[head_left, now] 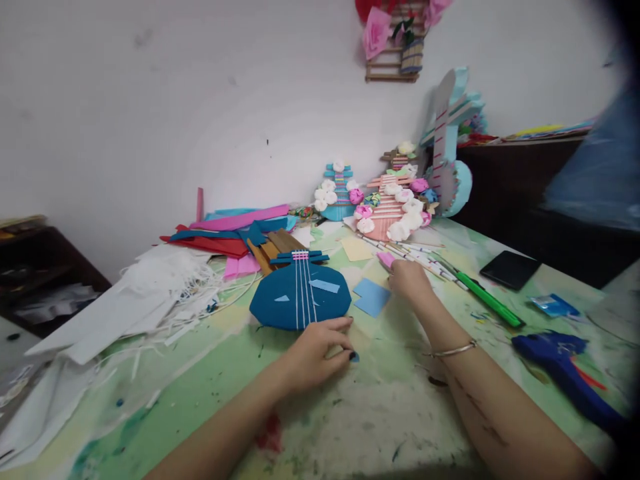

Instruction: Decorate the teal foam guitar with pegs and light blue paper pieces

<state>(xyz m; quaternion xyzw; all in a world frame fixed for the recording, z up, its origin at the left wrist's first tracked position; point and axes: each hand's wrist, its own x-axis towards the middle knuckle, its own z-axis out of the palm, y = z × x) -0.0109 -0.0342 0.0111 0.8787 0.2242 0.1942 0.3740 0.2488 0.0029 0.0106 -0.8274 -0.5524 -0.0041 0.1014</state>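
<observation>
A dark blue paper-covered guitar-like craft [270, 300] with white strings lies on the table. Light blue paper scraps rest on its face, one of them a strip [325, 286]. My left hand [317, 353] is at its near edge, thumb and fingers apart, with a small blue scrap by the thumb. Farther right, my right hand [411, 285] has its fingers closed on a small pink paper piece [385, 259]; the fingertips are partly hidden. Between the hands lies a light blue paper square with a notched edge [372, 297]. A pale yellow paper [357, 249] is behind it.
On the right lie a green utility knife [490, 300], a dark phone-like slab [511, 269], a blue packet [555, 306] and a blue glue gun [565, 373]. White scraps [145, 293] and coloured paper [235, 227] pile up left. Flower-decorated crafts [387, 213] stand against the wall.
</observation>
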